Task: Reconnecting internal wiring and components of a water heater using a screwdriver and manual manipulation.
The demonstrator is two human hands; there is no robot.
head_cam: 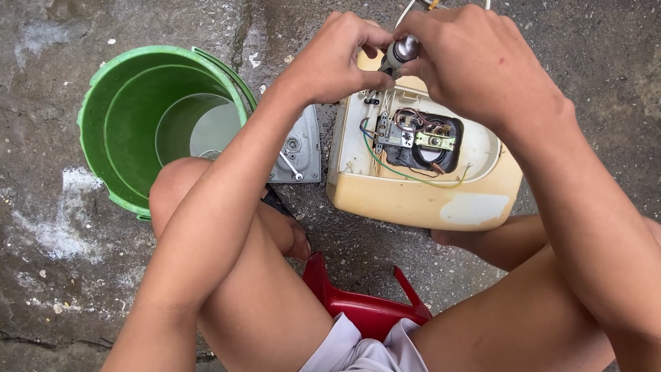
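A cream-coloured appliance housing (413,196) lies open on the wet concrete, showing wires and a small metal switch assembly (413,134) inside. My left hand (337,58) and my right hand (475,58) meet above its far end. Both pinch a small grey cylindrical part (401,52) with a shiny metal tip, wired to the housing. My right hand covers the part's right side.
A green plastic bucket (103,138) holding a little water stands at the left. A grey metal plate (303,155) lies flat between the bucket and the housing. I sit on a red plastic stool (365,310), knees apart.
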